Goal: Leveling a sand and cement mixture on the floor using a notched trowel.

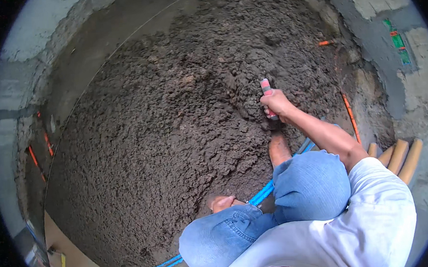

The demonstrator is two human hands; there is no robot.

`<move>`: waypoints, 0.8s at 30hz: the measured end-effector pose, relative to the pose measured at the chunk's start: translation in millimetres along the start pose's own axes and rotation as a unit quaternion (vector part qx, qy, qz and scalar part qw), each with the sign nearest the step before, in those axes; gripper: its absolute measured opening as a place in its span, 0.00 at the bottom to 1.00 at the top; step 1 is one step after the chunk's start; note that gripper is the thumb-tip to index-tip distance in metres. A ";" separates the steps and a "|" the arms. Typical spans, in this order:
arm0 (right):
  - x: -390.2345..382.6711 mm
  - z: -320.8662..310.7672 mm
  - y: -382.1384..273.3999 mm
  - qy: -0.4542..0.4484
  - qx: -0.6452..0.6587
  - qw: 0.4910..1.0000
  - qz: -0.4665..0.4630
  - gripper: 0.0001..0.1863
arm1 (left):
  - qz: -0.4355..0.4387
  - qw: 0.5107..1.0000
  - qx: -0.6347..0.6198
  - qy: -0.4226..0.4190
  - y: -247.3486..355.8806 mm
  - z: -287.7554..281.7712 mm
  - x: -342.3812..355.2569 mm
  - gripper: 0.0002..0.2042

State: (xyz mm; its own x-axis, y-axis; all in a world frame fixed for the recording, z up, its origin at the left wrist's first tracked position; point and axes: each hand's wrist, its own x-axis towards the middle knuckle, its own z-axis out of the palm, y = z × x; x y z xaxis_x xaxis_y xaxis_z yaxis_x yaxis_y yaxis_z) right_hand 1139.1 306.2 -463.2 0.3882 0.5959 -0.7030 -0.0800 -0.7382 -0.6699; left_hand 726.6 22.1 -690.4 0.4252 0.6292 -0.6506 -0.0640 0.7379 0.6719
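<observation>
My right hand (277, 104) is closed round the red and grey handle of a trowel (265, 84), right of centre. The trowel's blade does not show; grey-brown mortar covers or hides it. Rough, lumpy wet mortar (157, 102) spreads all round the hand, with a smeared, raised patch just left of the handle. Below the hand, my right shin (278, 150) stands against the mortar. Past my left knee (211, 243) a bit of bare skin shows, apparently a foot. My left hand does not show.
Blue pipes (263, 193) run under my knees along the mortar's near edge. Orange conduits stick out at the left (33, 158) and right (350, 116). Tan tubes (399, 157) lean by the right wall. A brown board (71, 252) lies at lower left. Rough grey walls surround the mortar.
</observation>
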 end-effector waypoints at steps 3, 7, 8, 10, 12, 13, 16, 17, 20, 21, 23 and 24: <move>6.4 -16.9 6.9 0.014 0.038 0.999 0.007 0.06 | -0.284 0.824 -0.387 -0.301 58.3 54.8 16.3 0.12; 7.9 59.1 -21.3 -0.118 0.054 0.992 -0.014 0.06 | -0.038 0.963 -0.106 -0.246 26.3 -3.9 3.2 0.22; 3.6 90.9 -30.1 -0.164 0.052 0.985 -0.018 0.06 | -0.168 0.837 -0.339 -0.396 9.2 -28.8 -11.4 0.28; 16.1 94.5 -32.5 -0.169 0.023 0.985 -0.015 0.06 | -0.027 0.837 -0.283 -0.468 29.3 10.9 18.3 0.22; 29.2 78.0 -42.0 -0.156 0.011 0.988 -0.013 0.07 | 0.101 0.807 -0.215 -0.541 87.0 56.4 21.4 0.18; 34.1 68.0 -51.3 -0.142 0.012 0.990 -0.016 0.07 | -0.017 0.918 -0.159 -0.363 121.5 69.0 10.9 0.18; 43.7 96.5 -89.6 -0.207 -0.001 0.977 -0.044 0.08 | -0.135 0.984 -0.084 -0.079 159.1 81.4 -12.6 0.17; 51.5 112.0 -104.9 -0.234 -0.006 0.971 -0.057 0.08 | -0.145 0.985 -0.086 -0.017 159.1 83.4 -16.1 0.16; 69.4 134.8 -150.0 -0.194 -0.049 0.972 -0.120 0.12 | -0.166 0.977 -0.110 -0.079 155.5 83.4 -6.1 0.17; 74.6 126.4 -160.9 -0.176 -0.031 0.979 -0.100 0.16 | -0.158 0.969 -0.098 -0.160 164.7 86.7 4.1 0.19; 59.5 120.2 -162.9 -0.272 -0.041 0.959 -0.073 0.27 | -0.292 0.896 -0.225 -0.246 84.9 21.9 -3.6 0.25; 37.2 97.2 -158.8 -0.242 -0.078 0.964 -0.075 0.30 | -0.294 0.898 -0.238 -0.225 71.3 18.3 -1.1 0.23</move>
State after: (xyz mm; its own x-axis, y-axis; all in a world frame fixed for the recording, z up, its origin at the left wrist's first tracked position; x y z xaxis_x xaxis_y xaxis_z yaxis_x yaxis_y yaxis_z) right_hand 1077.0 476.4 -406.2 -0.0914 0.7500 -0.6551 0.0971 -0.6480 -0.7554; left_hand 738.2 69.5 -635.3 0.8262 0.0135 -0.5633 -0.0418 0.9984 -0.0374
